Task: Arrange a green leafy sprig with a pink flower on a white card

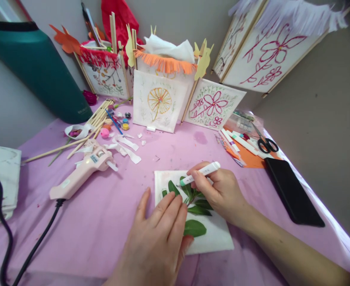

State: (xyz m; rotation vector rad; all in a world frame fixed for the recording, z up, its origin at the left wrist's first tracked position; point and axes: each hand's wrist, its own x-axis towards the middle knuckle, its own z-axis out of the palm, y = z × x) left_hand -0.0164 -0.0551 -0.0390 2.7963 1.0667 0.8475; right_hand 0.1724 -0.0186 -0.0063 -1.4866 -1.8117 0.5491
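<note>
A white fabric-like square (216,240) lies flat on the purple cloth, with a sprig of green leaves (195,228) on top of it. My left hand (160,234) is spread flat over the sprig, its fingertips touching the leaves and the square. In my right hand (222,190) is a white marker (205,172) with a green end, gripped like a pen. The marker's tip points down and left, close to the upper leaves. Whether it touches the square I cannot tell. Part of the sprig is hidden beneath my left hand.
At left lie a pink glue gun (82,171) with a black cord, wooden sticks (94,123) and paint pots (125,121). Decorated panels (158,101) stand behind. Scissors (264,141), markers (243,143) and a black phone (292,192) are on the right. A teal bottle (34,71) stands far left.
</note>
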